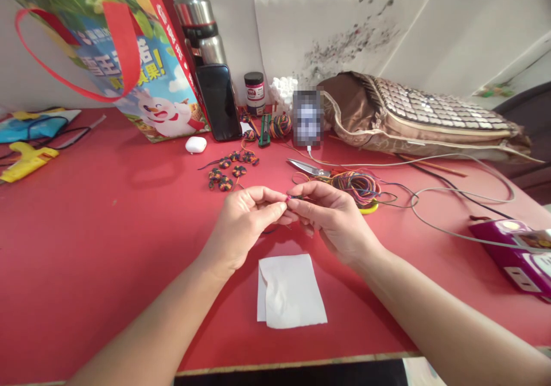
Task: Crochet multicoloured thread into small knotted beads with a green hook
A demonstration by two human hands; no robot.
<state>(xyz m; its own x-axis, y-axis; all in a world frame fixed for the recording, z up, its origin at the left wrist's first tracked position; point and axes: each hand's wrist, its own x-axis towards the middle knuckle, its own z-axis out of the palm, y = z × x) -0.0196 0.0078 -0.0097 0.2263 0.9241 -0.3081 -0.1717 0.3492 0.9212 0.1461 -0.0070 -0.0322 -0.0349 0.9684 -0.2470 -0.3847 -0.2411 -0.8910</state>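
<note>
My left hand (252,217) and my right hand (333,217) meet fingertip to fingertip above the middle of the red table. Both pinch a small piece of colored cord (293,197), with pink and dark strands showing; the fingers hide most of it. Just behind my left hand lie several knotted cord balls (225,183) in dark and orange colors. Beyond my right hand is a loose coil of multicolored cord (357,186), partly covering scissors (307,167) whose silver blades stick out. A folded white tissue (293,294) lies flat in front of my hands.
At the back stand a bright shopping bag (159,99), a dark phone (218,102), a jar (255,93) and a sequined bag (447,113). A white earphone case (196,144) and yellow glue gun (28,161) lie left. A purple power strip (512,260) with cables sits right.
</note>
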